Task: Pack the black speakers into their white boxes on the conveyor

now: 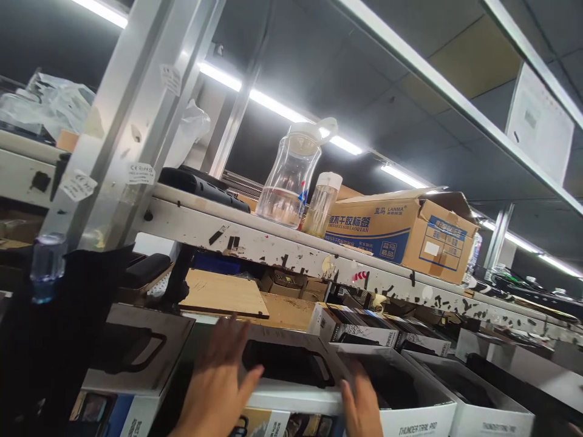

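A printed white box (296, 397) with a black handle shape on its grey top stands in the lower middle of the head view. My left hand (221, 376) is at the box's left end, fingers apart and slightly blurred, with the thumb over its top. At the right end is my right hand (362, 397), its thumb and fingers spread around the corner beside an open white box (401, 388). Neither hand has its fingers closed on anything.
Another printed box (136, 346) stands left, and another open box (473, 388) right. Above runs a worn white shelf beam (273, 243) bearing a clear jug (291, 176), a lidded bottle (322, 203) and a cardboard carton (401, 230). A metal post (132, 121) rises left.
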Motion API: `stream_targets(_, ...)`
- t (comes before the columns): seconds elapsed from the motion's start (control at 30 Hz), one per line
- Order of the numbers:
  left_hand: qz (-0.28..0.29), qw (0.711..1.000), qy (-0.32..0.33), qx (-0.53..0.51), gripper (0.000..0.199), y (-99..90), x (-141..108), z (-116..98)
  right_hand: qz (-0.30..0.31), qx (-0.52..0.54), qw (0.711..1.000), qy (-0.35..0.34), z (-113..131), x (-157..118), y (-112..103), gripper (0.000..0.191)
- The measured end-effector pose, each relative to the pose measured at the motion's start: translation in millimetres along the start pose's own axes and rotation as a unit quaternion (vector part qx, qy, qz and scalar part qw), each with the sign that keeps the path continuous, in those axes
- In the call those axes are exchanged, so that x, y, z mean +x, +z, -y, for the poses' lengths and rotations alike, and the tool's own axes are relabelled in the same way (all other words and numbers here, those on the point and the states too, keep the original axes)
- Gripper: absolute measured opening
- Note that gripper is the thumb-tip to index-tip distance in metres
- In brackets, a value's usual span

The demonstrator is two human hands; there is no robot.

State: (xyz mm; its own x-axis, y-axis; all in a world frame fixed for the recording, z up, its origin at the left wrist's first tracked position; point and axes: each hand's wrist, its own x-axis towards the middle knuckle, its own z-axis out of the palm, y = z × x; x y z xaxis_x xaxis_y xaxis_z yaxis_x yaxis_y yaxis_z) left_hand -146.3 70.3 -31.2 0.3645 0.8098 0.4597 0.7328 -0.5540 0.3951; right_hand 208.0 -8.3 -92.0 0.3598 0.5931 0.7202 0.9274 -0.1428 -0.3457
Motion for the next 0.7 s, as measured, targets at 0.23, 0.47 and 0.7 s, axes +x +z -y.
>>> stream_targets(0.23, 0.119, 0.992, -0.018, -0.02, 0.1, 24.4, -9.9, -13.7, 0.108, -0.083, 0.99, -0.042, 17.4, -9.5, 3.8, 0.053)
stream_targets(0.47, 0.129, 0.991, -0.025, -0.036, 0.091, 17.8, -11.6, -7.9, 0.098, -0.134, 0.981, -0.098, 16.4, -12.8, 9.5, 0.053)
stream_targets(0.7, 0.129, 0.989, -0.034, -0.057, 0.088, 16.5, -13.7, -0.6, 0.127, -0.227, 0.945, -0.199, 9.6, -9.4, 15.8, 0.039)
